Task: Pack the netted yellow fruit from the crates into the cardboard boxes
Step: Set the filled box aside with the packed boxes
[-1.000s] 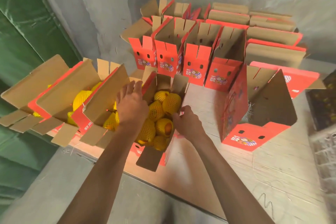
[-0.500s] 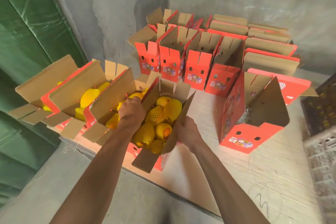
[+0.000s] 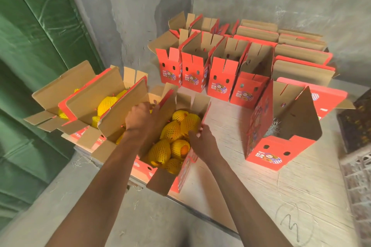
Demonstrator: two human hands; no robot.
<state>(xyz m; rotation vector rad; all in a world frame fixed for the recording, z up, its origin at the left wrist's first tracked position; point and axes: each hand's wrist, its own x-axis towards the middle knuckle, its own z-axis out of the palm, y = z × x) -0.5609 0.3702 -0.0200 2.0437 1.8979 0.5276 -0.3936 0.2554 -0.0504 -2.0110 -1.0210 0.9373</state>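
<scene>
Two hands' fingertips hide behind the flaps of the fruit box (image 3: pixel 181 168).

Both bare forearms extended forward and down, hands at working level.

Left hand (image 3: pixel 140 115): back of hand up, fingers curled over a cardboard edge and gripping it, wrist slightly bent. Right hand (image 3: pixel 201 142): back up, fingers pointing forward, tips against a cardboard edge; whether they grip it cannot be determined.
</scene>
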